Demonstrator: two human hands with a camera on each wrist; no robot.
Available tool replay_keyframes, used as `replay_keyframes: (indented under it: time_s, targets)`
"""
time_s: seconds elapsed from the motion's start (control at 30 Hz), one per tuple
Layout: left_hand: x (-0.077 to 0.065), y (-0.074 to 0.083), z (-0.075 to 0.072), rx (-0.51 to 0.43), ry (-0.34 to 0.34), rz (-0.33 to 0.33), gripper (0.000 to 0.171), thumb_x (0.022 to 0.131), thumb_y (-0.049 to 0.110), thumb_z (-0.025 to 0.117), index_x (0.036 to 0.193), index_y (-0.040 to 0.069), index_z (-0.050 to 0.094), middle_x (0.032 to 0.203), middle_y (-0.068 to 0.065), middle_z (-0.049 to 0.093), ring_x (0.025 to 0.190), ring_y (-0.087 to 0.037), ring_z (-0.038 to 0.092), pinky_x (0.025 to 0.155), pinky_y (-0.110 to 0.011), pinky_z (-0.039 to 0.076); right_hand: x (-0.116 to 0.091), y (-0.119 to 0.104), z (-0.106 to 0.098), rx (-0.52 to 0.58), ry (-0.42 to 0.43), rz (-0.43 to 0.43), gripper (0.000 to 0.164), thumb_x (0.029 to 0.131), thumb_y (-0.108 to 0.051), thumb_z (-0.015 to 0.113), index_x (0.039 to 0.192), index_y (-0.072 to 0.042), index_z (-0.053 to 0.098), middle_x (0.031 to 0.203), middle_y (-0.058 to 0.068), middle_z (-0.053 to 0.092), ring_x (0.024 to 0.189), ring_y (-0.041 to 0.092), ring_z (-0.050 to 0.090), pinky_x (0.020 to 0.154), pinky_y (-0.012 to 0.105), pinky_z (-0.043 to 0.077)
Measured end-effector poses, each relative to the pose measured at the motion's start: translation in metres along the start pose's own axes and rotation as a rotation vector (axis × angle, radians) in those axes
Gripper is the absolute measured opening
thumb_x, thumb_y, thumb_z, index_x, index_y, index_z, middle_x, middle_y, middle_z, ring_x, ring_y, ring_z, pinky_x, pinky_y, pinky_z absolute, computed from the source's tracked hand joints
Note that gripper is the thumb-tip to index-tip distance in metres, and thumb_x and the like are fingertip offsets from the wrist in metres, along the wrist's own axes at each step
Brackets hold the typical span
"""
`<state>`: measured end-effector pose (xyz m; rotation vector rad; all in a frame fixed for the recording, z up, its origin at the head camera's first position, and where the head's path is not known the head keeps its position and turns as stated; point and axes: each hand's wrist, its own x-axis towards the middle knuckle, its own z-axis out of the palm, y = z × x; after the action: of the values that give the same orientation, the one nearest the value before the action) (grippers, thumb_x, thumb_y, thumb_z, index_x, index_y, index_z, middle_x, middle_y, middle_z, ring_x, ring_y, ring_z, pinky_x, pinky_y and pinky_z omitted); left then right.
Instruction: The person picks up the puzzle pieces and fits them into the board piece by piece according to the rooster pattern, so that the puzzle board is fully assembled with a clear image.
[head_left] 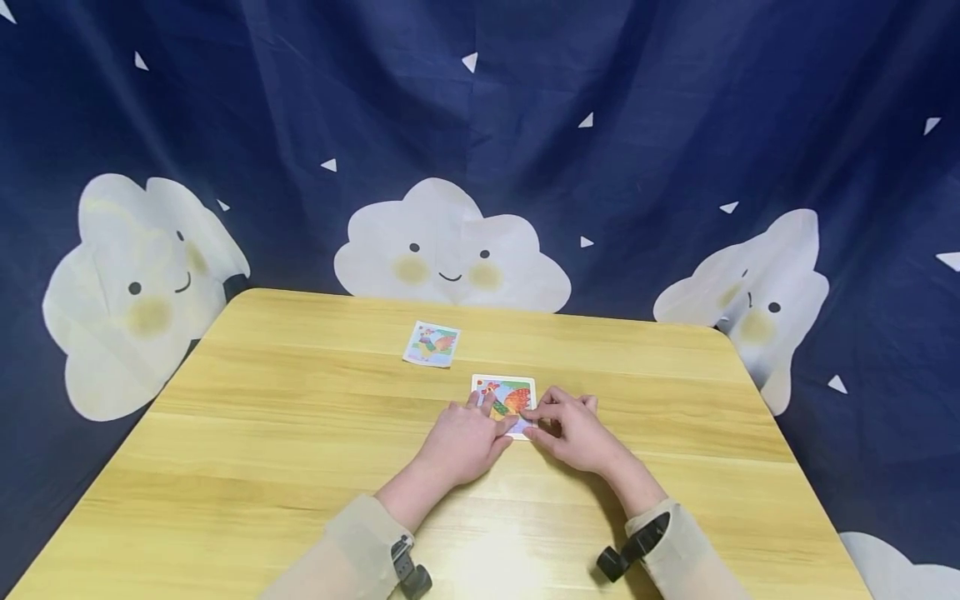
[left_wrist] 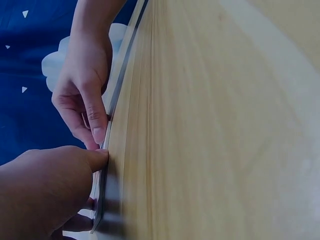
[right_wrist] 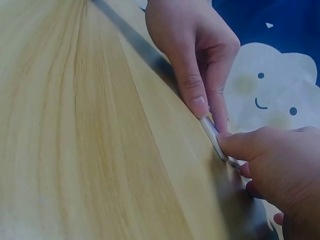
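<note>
A small square picture board [head_left: 531, 385] with a white border and a colourful rooster lies on the table. My left hand [head_left: 461, 442] spreads over its left and lower part, fingertips pressing on the picture. In the left wrist view, the left thumb [left_wrist: 99, 159] touches the board's near edge. At the lower right edge my right hand [head_left: 573, 429] pinches the board's side with bent thumb and index finger. Seen from the right wrist, the right thumb [right_wrist: 237, 145] sits at a corner. The fingers hide the lower picture; whether a loose piece lies under them I cannot tell.
A paper sheet [head_left: 432, 344] with a similar, paler rooster lies behind the board, to the left. The wooden table [head_left: 262, 442] reaches back to a dark blue curtain [head_left: 420, 92] with smiling clouds. Dark straps [head_left: 637, 546] circle both wrists over light sleeves.
</note>
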<state>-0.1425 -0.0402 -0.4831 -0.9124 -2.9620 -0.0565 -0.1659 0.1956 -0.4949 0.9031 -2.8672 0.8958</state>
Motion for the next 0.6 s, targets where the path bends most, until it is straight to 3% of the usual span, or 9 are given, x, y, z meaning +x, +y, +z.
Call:
replay_keyframes:
  time_s: [0.3, 0.43, 0.6]
  targets:
    - [0.001, -0.005, 0.0, 0.031, -0.002, 0.008, 0.045, 0.109, 0.052, 0.052, 0.149, 0.035, 0.064, 0.153, -0.014, 0.057, 0.135, -0.04, 0.059, 0.101, -0.055, 0.054, 0.004, 0.001, 0.001, -0.054, 0.006, -0.019, 0.029, 0.098, -0.03, 0.079, 0.125, -0.018, 0.081, 0.097, -0.01, 0.059, 0.078, 0.006, 0.051, 0.084, 0.046, 0.022]
    - [0.0, -0.006, -0.004, 0.025, -0.028, 0.0, 0.05, 0.108, 0.055, 0.053, 0.153, 0.033, 0.06, 0.158, -0.01, 0.052, 0.138, -0.041, 0.055, 0.106, -0.057, 0.05, 0.004, 0.002, 0.001, -0.054, 0.008, -0.034, 0.029, 0.098, -0.029, 0.079, 0.125, -0.017, 0.08, 0.095, -0.01, 0.06, 0.075, 0.006, 0.052, 0.082, 0.045, 0.022]
    - [-0.002, -0.015, -0.01, 0.001, -0.004, 0.005, 0.058, 0.108, 0.06, 0.048, 0.156, 0.029, 0.056, 0.162, -0.007, 0.046, 0.145, -0.042, 0.047, 0.114, -0.062, 0.04, 0.004, 0.001, -0.005, -0.008, 0.035, -0.028, 0.025, 0.097, -0.025, 0.08, 0.119, -0.014, 0.081, 0.089, -0.017, 0.06, 0.072, 0.003, 0.052, 0.083, 0.043, 0.023]
